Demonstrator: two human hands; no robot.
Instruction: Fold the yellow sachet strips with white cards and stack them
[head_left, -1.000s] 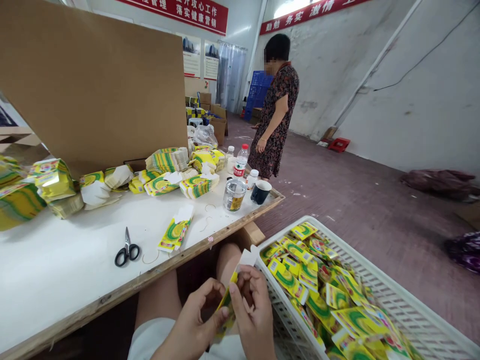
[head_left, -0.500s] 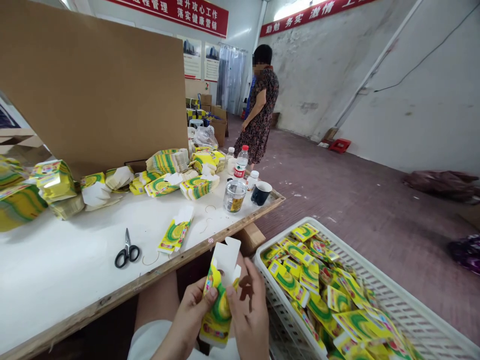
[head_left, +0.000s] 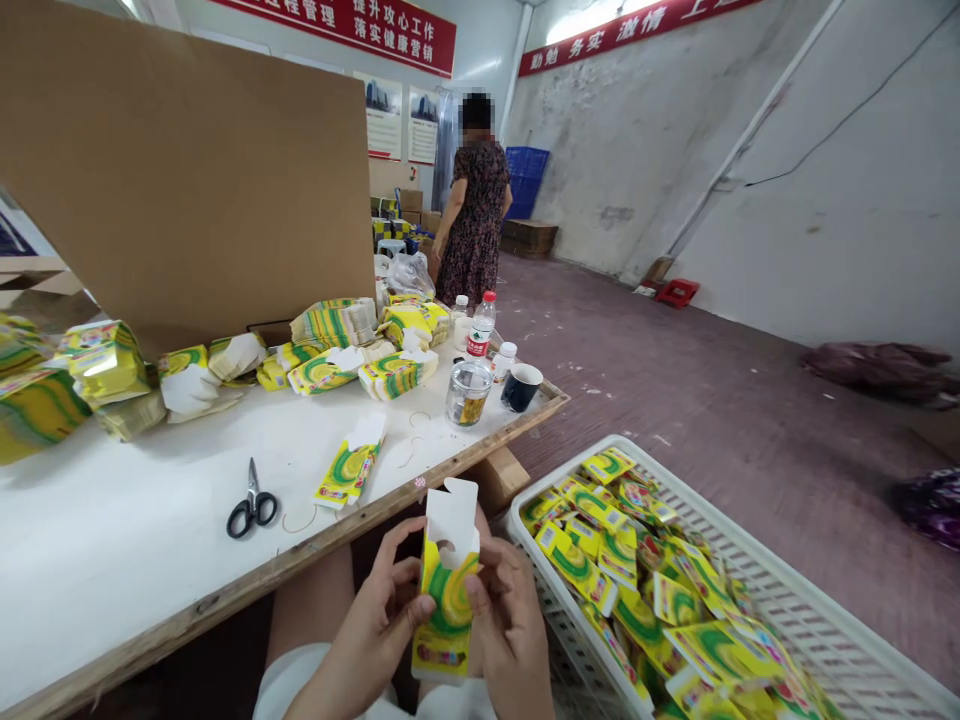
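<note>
Both hands hold one small yellow-and-green carton [head_left: 447, 590] upright over my lap, its white top flap standing open. My left hand [head_left: 371, 630] grips its left side with the thumb on the front. My right hand [head_left: 510, 625] grips the right side, thumb on the printed face. To the right stands a white slatted crate [head_left: 757, 560] filled with several folded cartons of the same print. A flat stack of unfolded cartons [head_left: 349, 468] lies near the table's front edge.
The white table [head_left: 135, 530] carries black scissors [head_left: 253, 508], piles of flat cartons [head_left: 334, 320], a glass jar [head_left: 468, 392], a dark cup [head_left: 521, 385] and a water bottle [head_left: 481, 322]. A cardboard sheet [head_left: 187, 170] leans behind. A person in a patterned dress [head_left: 472, 225] stands beyond the table.
The carton went from flat and edge-on to opened into a box, held upright with its flap up. The person in the patterned dress walked away to the left.
</note>
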